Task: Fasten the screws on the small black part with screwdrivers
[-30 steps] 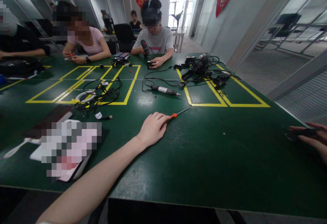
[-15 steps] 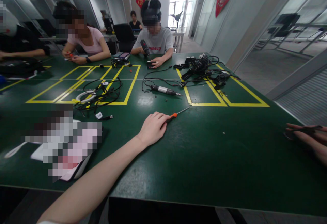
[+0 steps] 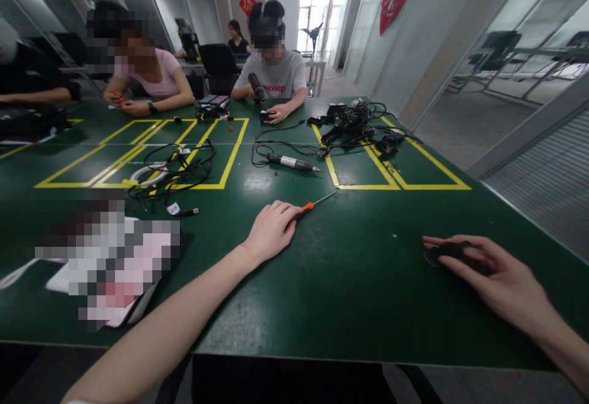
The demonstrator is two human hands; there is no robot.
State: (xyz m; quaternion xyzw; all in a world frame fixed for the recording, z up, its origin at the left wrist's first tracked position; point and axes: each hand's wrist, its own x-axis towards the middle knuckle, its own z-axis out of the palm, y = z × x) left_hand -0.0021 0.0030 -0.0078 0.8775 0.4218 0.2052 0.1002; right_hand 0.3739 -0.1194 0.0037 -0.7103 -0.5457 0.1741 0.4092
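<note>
My left hand (image 3: 272, 229) rests on the green table (image 3: 350, 306), its fingers closed round the handle of an orange-and-black screwdriver (image 3: 309, 206) whose shaft points away to the right. On the right, my right hand (image 3: 483, 263) holds a small dark object (image 3: 455, 253) between thumb and fingers, low over the tabletop; its exact shape is blurred. Beyond my left hand lies a black-and-silver electric screwdriver (image 3: 291, 162) with a cable. A tiny pale bit (image 3: 394, 236) lies between my hands.
Black cables (image 3: 184, 167) lie at the left on yellow tape, and a cable pile (image 3: 354, 123) sits at the far right. Pixelated items (image 3: 133, 275) are at the near left. Across the table, a person in grey (image 3: 280, 75) holds a power drill (image 3: 256, 86); others sit further left.
My right hand has come in from the right edge with the dark object. My left hand keeps its hold on the screwdriver. The view has shifted slightly.
</note>
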